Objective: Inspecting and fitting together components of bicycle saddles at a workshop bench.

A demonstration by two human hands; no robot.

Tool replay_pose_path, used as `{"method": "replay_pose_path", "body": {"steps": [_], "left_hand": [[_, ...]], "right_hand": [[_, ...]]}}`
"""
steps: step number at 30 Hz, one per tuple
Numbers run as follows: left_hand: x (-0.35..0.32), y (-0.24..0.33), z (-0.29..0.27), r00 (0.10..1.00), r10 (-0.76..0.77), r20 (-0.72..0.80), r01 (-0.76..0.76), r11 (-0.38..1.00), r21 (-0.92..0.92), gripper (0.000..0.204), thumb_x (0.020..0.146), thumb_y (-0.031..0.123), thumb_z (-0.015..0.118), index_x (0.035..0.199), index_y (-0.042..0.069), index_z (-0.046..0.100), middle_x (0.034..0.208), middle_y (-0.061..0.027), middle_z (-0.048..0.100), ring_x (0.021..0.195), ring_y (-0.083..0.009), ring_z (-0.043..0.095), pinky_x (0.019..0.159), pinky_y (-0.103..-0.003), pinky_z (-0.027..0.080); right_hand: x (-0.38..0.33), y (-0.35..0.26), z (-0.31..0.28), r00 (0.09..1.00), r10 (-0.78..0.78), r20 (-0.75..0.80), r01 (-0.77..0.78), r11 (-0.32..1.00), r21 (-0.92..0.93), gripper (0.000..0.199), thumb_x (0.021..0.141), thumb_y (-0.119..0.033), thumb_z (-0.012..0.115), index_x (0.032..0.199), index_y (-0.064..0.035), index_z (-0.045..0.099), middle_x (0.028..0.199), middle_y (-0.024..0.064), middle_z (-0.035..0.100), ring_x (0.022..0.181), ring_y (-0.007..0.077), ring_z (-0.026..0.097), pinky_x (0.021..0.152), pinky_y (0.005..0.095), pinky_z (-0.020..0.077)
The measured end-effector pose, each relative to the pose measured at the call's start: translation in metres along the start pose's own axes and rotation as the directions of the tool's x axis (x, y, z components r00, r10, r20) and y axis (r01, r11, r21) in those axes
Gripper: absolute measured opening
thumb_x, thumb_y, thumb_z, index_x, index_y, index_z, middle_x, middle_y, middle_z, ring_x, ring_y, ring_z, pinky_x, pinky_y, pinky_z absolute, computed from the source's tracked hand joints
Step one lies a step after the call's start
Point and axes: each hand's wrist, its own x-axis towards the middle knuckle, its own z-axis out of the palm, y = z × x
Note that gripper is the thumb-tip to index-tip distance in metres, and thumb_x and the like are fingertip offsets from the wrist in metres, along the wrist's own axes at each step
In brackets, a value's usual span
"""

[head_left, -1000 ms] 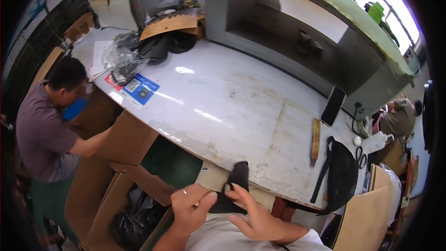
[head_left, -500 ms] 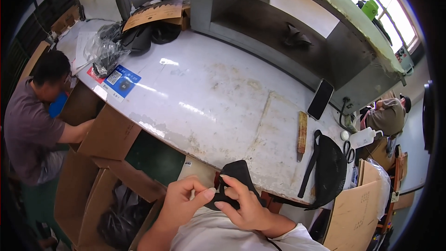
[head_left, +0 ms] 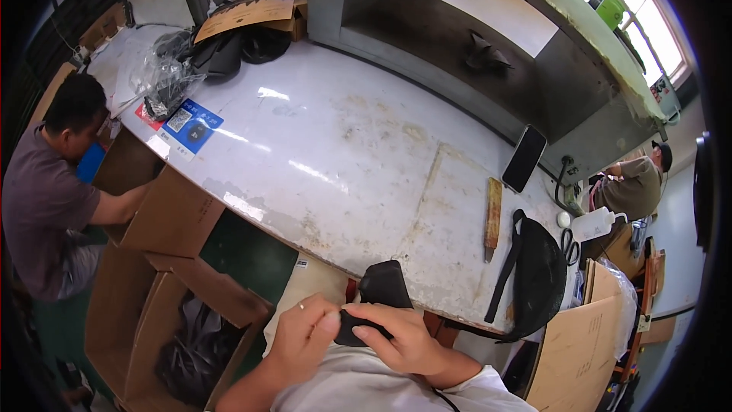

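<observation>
A black fabric piece (head_left: 384,285) with a rounded, flat upper end hangs at the table's front edge, close to my body. My right hand (head_left: 404,342) is closed on its lower part, thumb and forefinger pressing along the near side. My left hand (head_left: 303,333), its fingers curled in a pinch, meets the right fingertips at the left edge of the piece. What lies exactly between the left fingertips is hidden. The lower end of the piece disappears behind my right fingers.
On the table (head_left: 335,137) lie a wooden-handled blade (head_left: 493,217), a phone (head_left: 525,159), a black mesh item with a strap (head_left: 540,282), scissors (head_left: 569,246) and a squeeze bottle (head_left: 595,224). Open cartons (head_left: 126,320) stand at left, beside a crouching person (head_left: 49,198).
My hands have drawn together, and the left fingers have curled tighter against the right fingertips. The black piece has shifted slightly left. The view has moved a little.
</observation>
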Motion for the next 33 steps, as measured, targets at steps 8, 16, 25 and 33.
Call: {"method": "replay_pose_path", "body": {"steps": [8,16,25,33], "left_hand": [[-0.002,0.002,0.012,0.993,0.106,-0.058,-0.111,0.990,-0.090,0.017,0.099,0.010,0.046,0.088,-0.001,0.053,0.073,-0.0110,0.050,0.061,-0.0229,0.047,0.057,-0.034,0.039],[-0.003,-0.002,0.007,0.996,0.031,-0.082,-0.053,0.960,-0.276,0.029,0.101,0.021,0.045,0.080,0.001,0.051,0.071,-0.0084,0.050,0.060,-0.0175,0.047,0.056,-0.030,0.037],[0.003,-0.005,0.020,0.925,0.224,-0.306,-0.238,0.971,-0.010,0.027,0.101,0.022,0.046,0.081,0.003,0.048,0.069,-0.0018,0.044,0.060,-0.0106,0.040,0.056,-0.028,0.033],[-0.001,-0.002,-0.002,0.985,-0.173,-0.013,0.153,0.901,-0.406,0.031,0.102,0.023,0.046,0.075,0.006,0.048,0.069,0.0051,0.044,0.064,-0.0050,0.038,0.057,-0.024,0.031]], "right_hand": [[-0.009,-0.010,0.007,0.901,0.381,0.207,-0.408,0.582,0.703,0.052,0.097,-0.004,0.055,0.144,-0.0011,0.030,0.101,0.0120,0.067,0.085,0.0123,0.063,0.077,0.0245,0.0493],[0.006,-0.014,0.006,0.899,0.365,0.240,-0.373,0.356,0.857,0.070,0.099,0.000,0.049,0.153,-0.0091,0.005,0.104,0.0127,0.064,0.091,0.0112,0.060,0.081,0.0246,0.0475],[0.012,-0.011,0.009,0.885,0.397,0.242,-0.363,0.266,0.893,0.072,0.097,0.002,0.052,0.153,-0.0091,0.007,0.117,0.0144,0.060,0.105,0.0144,0.058,0.092,0.0280,0.0460],[0.019,-0.011,0.017,0.949,0.310,0.051,-0.211,0.511,0.833,0.076,0.092,0.008,0.055,0.152,-0.0069,0.010,0.129,0.0159,0.052,0.115,0.0180,0.054,0.099,0.0311,0.0434]]}}
